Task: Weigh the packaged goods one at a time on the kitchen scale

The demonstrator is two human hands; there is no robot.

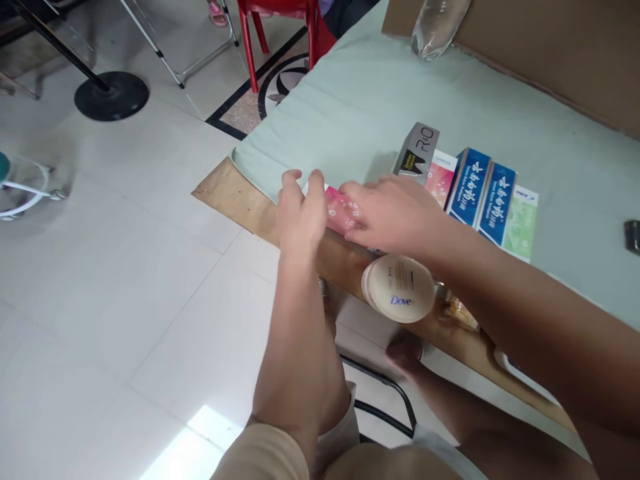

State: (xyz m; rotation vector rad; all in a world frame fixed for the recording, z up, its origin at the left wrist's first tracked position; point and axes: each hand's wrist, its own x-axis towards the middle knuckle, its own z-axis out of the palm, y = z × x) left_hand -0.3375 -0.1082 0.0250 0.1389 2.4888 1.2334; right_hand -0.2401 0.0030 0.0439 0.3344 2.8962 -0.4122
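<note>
A small pink-and-white box (340,210) is held between my two hands at the table's near left edge. My left hand (303,210) grips its white left end, fingers bent around it. The fingers of my right hand (400,212) close on its right end and cover part of it. Just below my right hand is a round cream-coloured Dove tub (400,290), lid facing up. Beyond that hand stand a grey R&O box (417,150), another pink box (441,175), two blue toothpaste boxes (469,187) and a green-and-white box (521,220), side by side.
A pale green cloth (340,113) covers the table, with a brown edge strip (235,200) showing at the front. At the back are a cardboard panel (540,60) and a clear plastic bottle (437,30). A dark object (633,236) lies far right. A red chair (280,10) stands beyond the table.
</note>
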